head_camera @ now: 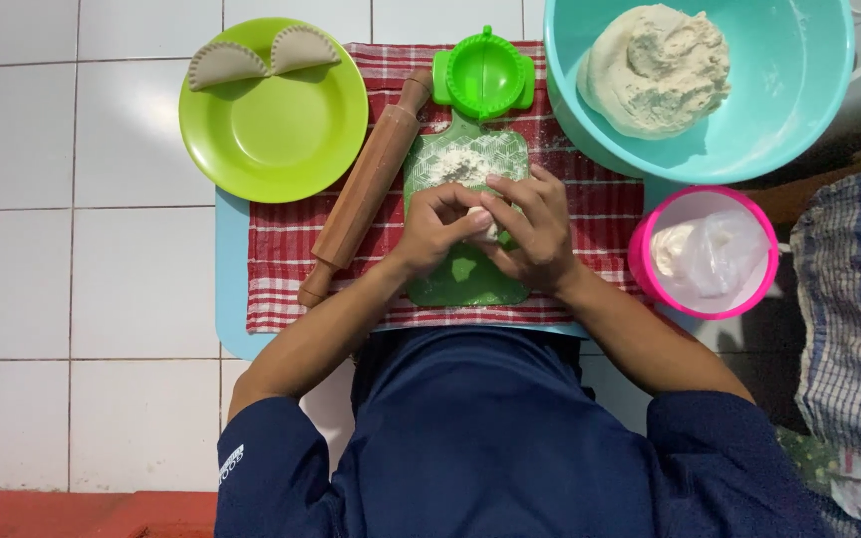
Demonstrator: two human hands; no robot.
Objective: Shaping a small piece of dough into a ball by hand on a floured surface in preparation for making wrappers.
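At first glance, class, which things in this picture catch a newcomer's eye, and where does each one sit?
The big turquoise bowl at top right stands out, with a large lump of dough inside. At top left, a lime green plate carries two folded, crimped pastries along its far rim. In the middle, the left hand and right hand pinch a small piece of dough over a floured green board.

A small pale dough piece point(481, 221), mostly hidden, sits pinched between both hands above the floured green board point(470, 279).
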